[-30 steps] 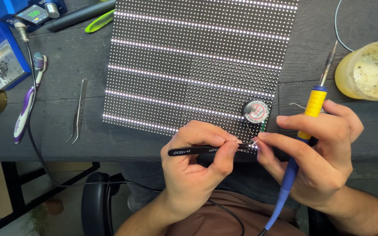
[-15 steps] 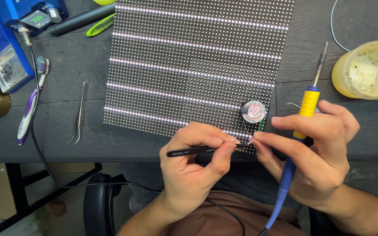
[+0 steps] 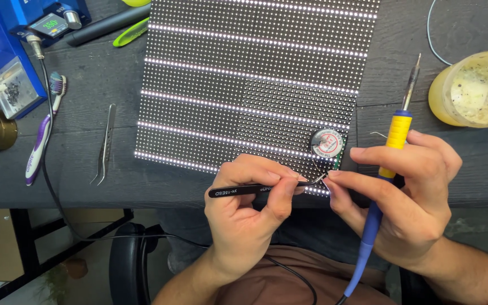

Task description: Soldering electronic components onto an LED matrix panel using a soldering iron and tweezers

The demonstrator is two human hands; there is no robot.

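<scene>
Dark wooden bench [image 3: 86, 169]: left hand [image 3: 249, 209] pinches black tweezers [image 3: 255, 188] at the LED matrix panel [image 3: 255, 85] edge, right hand [image 3: 408, 197] grips the yellow-and-blue soldering iron [image 3: 393, 141], tip raised; positioning step, probably needs steady placement next.

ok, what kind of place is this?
Most likely an electronics repair bench. A lit LED dot-matrix panel lies on the dark grey table; the right hand holds a yellow-and-blue soldering iron, the left hand holds black tweezers, and a blue soldering station sits at the far left.
</scene>
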